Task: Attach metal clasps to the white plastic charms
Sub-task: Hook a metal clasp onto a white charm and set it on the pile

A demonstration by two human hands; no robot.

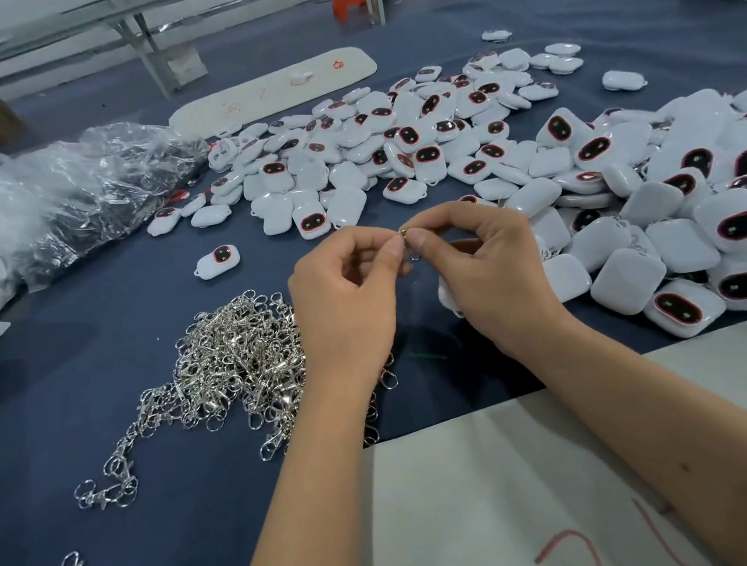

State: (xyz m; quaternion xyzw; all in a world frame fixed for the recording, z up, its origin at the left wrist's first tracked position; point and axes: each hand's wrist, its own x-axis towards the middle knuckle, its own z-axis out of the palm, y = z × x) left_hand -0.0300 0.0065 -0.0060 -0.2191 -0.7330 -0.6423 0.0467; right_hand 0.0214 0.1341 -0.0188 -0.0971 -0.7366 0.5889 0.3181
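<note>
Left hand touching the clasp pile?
Cannot tell. In the head view the left hand overlaps the clasp pile, hiding any contact or gap.

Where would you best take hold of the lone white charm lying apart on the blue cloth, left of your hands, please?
Pinch the lone charm across its two long smooth sides, coming from above. It lies flat, face up, apart from the pile, so nothing blocks your fingers. This grip leaves the small loop at its lower left end free for a clasp.

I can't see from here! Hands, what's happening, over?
Left hand and right hand both pinching one metal clasp. White charm tucked under right palm. Nothing in the way.
</note>
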